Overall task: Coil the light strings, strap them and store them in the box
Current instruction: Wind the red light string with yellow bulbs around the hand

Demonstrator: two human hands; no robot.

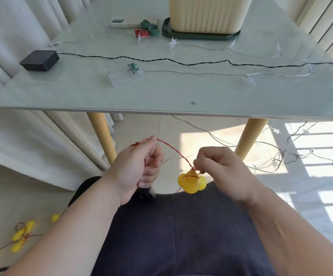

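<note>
Below the table's front edge, my left hand grips a red light-string wire together with a dark battery box that pokes out beneath the fist. The wire runs right to my right hand, which pinches it just above a cluster of yellow bulbs hanging over my lap. More yellow bulbs of this string lie on the floor at lower left. The cream storage box stands on its dark green lid at the back of the table. Green and red straps lie left of it.
On the glass table lie a black battery box with a dark wire, a clear battery holder with a clear star string, and a phone. Tangled strings trail on the floor at right, past two wooden table legs.
</note>
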